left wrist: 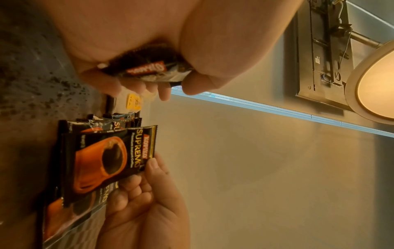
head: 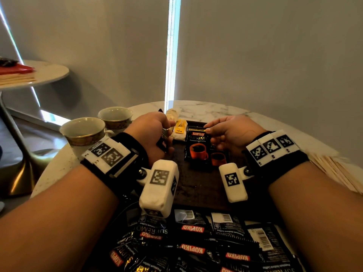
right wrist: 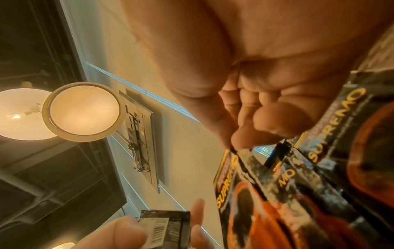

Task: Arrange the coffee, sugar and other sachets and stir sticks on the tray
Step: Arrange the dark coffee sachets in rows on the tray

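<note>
Dark tray (head: 196, 191): sits on the marble table (head: 206, 108); its near half is bare.
Left hand (head: 152, 134): fingers curled round a black Kopiko sachet (left wrist: 147, 69), held above the tray's left edge.
Right hand (head: 231, 134): thumb and forefinger pinch the top edge of an upright Kopiko Supremo sachet (head: 197, 145) at the tray's far end.
Tea sachet (head: 179, 128): beside the upright sachet, at the far left corner.
Loose Kopiko sachets (head: 196, 242): heaped before the tray's near edge.
Stir sticks (head: 337, 169): fanned right of the tray.
Cups (head: 84, 130): two, left of the tray.
</note>
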A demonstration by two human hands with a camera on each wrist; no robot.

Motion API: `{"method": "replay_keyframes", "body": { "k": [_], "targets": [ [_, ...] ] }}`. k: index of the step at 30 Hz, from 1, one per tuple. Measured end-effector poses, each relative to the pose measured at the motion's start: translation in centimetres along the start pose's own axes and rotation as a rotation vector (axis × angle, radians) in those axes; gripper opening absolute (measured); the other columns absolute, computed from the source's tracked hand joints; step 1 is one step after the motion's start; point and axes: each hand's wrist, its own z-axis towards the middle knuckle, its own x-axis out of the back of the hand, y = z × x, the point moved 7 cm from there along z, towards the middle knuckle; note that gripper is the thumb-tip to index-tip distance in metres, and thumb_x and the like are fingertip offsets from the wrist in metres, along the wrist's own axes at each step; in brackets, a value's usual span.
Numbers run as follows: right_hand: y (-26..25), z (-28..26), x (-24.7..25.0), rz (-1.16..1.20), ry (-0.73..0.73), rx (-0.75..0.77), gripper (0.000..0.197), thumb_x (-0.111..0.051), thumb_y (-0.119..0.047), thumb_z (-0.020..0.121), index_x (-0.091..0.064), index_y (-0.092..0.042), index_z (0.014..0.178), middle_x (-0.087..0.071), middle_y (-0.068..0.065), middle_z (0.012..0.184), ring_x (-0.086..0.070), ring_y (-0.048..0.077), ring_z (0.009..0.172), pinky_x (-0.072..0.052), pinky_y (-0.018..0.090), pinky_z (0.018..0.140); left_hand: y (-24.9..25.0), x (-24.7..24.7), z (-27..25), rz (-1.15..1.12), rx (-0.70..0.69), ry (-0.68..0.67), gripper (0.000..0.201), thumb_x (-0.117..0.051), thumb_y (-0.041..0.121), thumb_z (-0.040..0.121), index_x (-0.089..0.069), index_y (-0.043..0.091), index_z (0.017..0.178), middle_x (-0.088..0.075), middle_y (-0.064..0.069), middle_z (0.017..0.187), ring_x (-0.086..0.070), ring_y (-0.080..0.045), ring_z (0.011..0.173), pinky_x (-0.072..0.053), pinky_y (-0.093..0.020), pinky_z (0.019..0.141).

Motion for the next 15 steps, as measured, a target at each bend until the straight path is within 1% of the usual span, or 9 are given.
{"method": "replay_keyframes", "body": {
  "k": [2, 4, 5, 7, 9, 10, 12, 15],
  "targets": [
    [0.04, -0.16, -0.24, -0.006, -0.016, -0.014, 0.009, -0.066, 0.004, 0.087, -0.068, -0.005, 0.088, -0.066, 0.009, 0.073, -0.060, 0.014, 0.054, -0.047, 0.024, 0.044, -0.20, -0.18, 0.20, 0.000, 0.007, -0.021, 0.028, -0.034, 0.004, 0.088, -0.058, 0.009, 0.100, -0.048, -0.007, 0.079, -0.048, -0.019, 0.067, -0.044, -0.037, 0.070],
    [0.02, -0.26, -0.44, -0.007, -0.026, -0.019, 0.010, -0.065, 0.005, 0.088, -0.067, -0.004, 0.088, -0.064, 0.009, 0.069, -0.060, 0.013, 0.051, -0.048, 0.023, 0.043, -0.30, -0.51, 0.19, 0.002, 0.015, -0.032, 0.029, -0.030, 0.002, 0.091, -0.056, 0.010, 0.101, -0.052, -0.009, 0.084, -0.052, -0.021, 0.071, -0.045, -0.037, 0.072],
    [0.03, -0.33, -0.54, -0.005, -0.028, -0.020, 0.009, -0.064, 0.006, 0.088, -0.067, -0.003, 0.088, -0.063, 0.009, 0.067, -0.059, 0.012, 0.050, -0.048, 0.023, 0.043, -0.24, -0.60, 0.09, -0.004, 0.007, -0.026, 0.031, -0.027, 0.001, 0.093, -0.055, 0.010, 0.104, -0.054, -0.010, 0.086, -0.054, -0.021, 0.072, -0.045, -0.036, 0.070],
    [0.02, -0.47, -0.65, -0.012, -0.031, -0.023, 0.009, -0.063, 0.006, 0.089, -0.066, -0.002, 0.089, -0.062, 0.009, 0.065, -0.059, 0.012, 0.049, -0.050, 0.023, 0.044, 0.08, -0.53, 0.02, -0.002, -0.031, -0.015, 0.038, -0.026, -0.002, 0.095, -0.056, 0.014, 0.112, -0.059, -0.011, 0.087, -0.056, -0.021, 0.067, -0.043, -0.035, 0.065],
    [0.07, -0.51, -0.63, -0.016, -0.026, -0.028, 0.008, -0.063, 0.007, 0.089, -0.066, -0.001, 0.091, -0.062, 0.009, 0.066, -0.060, 0.012, 0.050, -0.051, 0.023, 0.045, 0.31, -0.26, 0.09, 0.050, -0.073, -0.013, 0.048, -0.031, -0.006, 0.092, -0.063, 0.020, 0.116, -0.060, -0.009, 0.085, -0.051, -0.018, 0.060, -0.039, -0.032, 0.060],
    [0.10, -0.48, -0.59, -0.018, -0.022, -0.032, 0.008, -0.064, 0.007, 0.088, -0.066, 0.000, 0.092, -0.062, 0.008, 0.067, -0.060, 0.013, 0.050, -0.052, 0.024, 0.045, 0.33, -0.15, 0.11, 0.081, -0.084, -0.017, 0.048, -0.034, -0.006, 0.091, -0.066, 0.022, 0.114, -0.056, -0.008, 0.082, -0.047, -0.016, 0.058, -0.036, -0.030, 0.058],
    [0.17, -0.44, -0.59, -0.021, -0.019, -0.041, 0.009, -0.064, 0.006, 0.088, -0.066, 0.000, 0.094, -0.063, 0.009, 0.068, -0.061, 0.013, 0.051, -0.052, 0.024, 0.045, 0.13, -0.06, 0.08, 0.123, -0.072, -0.025, 0.040, -0.040, -0.003, 0.089, -0.069, 0.020, 0.105, -0.049, -0.005, 0.077, -0.041, -0.014, 0.056, -0.033, -0.027, 0.054],
    [0.23, -0.38, -0.63, -0.029, -0.021, -0.050, 0.009, -0.064, 0.006, 0.088, -0.066, -0.001, 0.093, -0.063, 0.009, 0.069, -0.062, 0.014, 0.053, -0.053, 0.024, 0.046, -0.28, -0.07, 0.06, 0.142, -0.012, -0.031, 0.027, -0.044, 0.008, 0.091, -0.067, 0.020, 0.095, -0.047, -0.002, 0.073, -0.041, -0.013, 0.057, -0.035, -0.026, 0.052]
  ]
}}
